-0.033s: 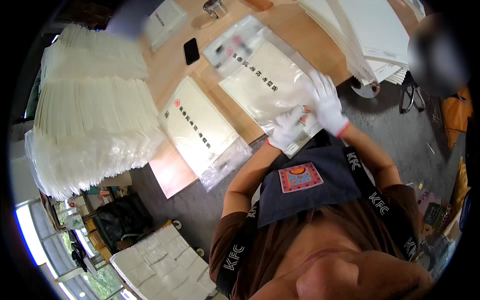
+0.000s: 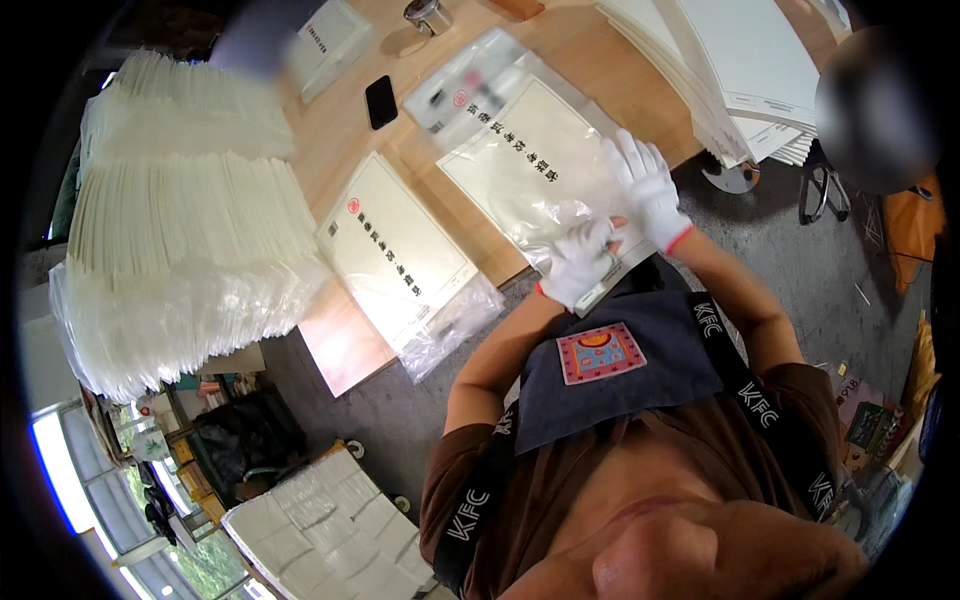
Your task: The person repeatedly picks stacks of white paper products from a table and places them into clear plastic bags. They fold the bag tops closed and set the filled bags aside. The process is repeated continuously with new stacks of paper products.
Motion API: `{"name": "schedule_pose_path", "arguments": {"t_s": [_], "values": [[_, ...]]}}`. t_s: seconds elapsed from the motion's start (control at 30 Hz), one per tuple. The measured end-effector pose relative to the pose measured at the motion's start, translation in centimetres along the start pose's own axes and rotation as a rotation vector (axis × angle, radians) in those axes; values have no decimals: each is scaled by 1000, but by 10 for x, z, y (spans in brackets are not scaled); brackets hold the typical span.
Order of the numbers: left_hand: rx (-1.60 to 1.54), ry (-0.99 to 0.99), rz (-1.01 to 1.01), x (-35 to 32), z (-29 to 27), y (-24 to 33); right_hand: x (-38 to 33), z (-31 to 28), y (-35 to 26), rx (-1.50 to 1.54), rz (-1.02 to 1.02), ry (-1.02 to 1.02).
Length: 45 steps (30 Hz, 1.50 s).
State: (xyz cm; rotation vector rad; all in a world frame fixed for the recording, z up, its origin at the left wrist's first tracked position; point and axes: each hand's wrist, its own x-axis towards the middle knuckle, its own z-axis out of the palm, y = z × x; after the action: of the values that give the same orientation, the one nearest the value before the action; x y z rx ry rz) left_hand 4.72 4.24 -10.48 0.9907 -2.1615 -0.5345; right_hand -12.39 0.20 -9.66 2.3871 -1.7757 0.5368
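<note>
- We see both hands in white gloves working at the near edge of the worktop [image 2: 560, 40], on a white printed booklet [image 2: 525, 165] lying inside a clear plastic sleeve [image 2: 560, 205]
- The left hand [image 2: 580, 262] is curled closed, pinching the sleeve's near end right at the worktop edge; the right hand [image 2: 645, 185] lies flat with fingers spread, pressing on the sleeve's right side
- The two hands sit just beside each other, almost touching, and the booklet's near corner hangs past the edge toward the apron
- Our worry: that overhanging end could tip off the worktop if the flat hand lifts while the pinch is loose, since the film looks slick
- The thin film could also crease or tear at the mouth if the pinching hand pulls against the pressing hand
- To the left, a second bagged booklet [image 2: 405, 250] already juts over the edge with its loose plastic tail dangling; a brush from an elbow could drag it to the floor
- Gloves may dull the feel for the film, so a double layer might get caught unnoticed
- A black phone [image 2: 381, 101] lies well apart behind, and the big stack of empty sleeves [image 2: 180, 220] on the far left leans in layers; we judge it could slide if bumped
</note>
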Motion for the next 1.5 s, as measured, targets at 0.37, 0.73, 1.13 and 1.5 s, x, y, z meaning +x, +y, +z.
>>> {"name": "schedule_pose_path", "arguments": {"t_s": [0.37, 0.73, 1.13, 1.5], "values": [[440, 115, -356, -71, -76, -21, -36, -23, 20, 1, 41, -516], [305, 140, -264, -124, -61, 18, -95, -53, 14, 201, 123, -769], [-1600, 464, -1354, -185, 25, -71, -81, -5, 83, 881, 479, -780], [-266, 574, -1096, -134, -142, 1, -39, 62, -52, 1624, 380, -791]]}}
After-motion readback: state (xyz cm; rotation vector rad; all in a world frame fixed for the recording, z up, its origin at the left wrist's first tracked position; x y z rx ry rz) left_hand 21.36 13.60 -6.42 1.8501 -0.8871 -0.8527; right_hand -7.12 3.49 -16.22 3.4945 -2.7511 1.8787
